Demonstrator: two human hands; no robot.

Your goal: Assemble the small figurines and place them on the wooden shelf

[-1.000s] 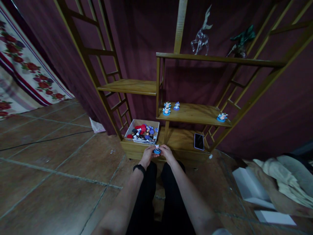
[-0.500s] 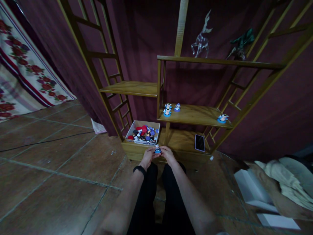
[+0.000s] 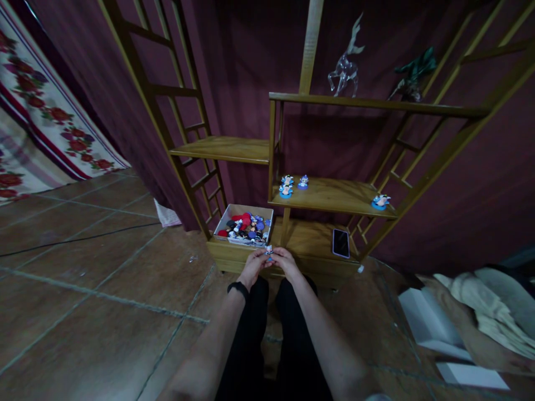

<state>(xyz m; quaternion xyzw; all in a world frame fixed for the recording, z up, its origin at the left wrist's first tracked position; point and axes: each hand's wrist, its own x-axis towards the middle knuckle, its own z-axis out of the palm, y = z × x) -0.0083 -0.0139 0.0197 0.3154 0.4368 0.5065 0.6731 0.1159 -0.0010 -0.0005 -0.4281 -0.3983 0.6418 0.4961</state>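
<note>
Between my two hands, just in front of the low shelf, is a small toy figurine [image 3: 268, 250] with a white top and a blue base. My left hand [image 3: 254, 264], with a dark band at the wrist, grips it from the left. From the other side my right hand [image 3: 285, 261] closes its fingers on the same figurine, covering part of the base. Right behind the hands stands an open box [image 3: 221, 227] filled with several red, blue, black and white figurines.
On the middle shelf [image 3: 330, 194] stand several figurines, three grouped left and a blue-based one [image 3: 380, 201] at right. A phone [image 3: 341, 243] lies on the lower shelf. Above are a clear glass deer-like ornament [image 3: 345, 69] and a green ornament [image 3: 416, 72]. White boxes [image 3: 432, 323] lie right.
The figurine has turned or shifted slightly in my hands, and my fingers now cover more of its blue base. The shelf items and the box stay as they were.
</note>
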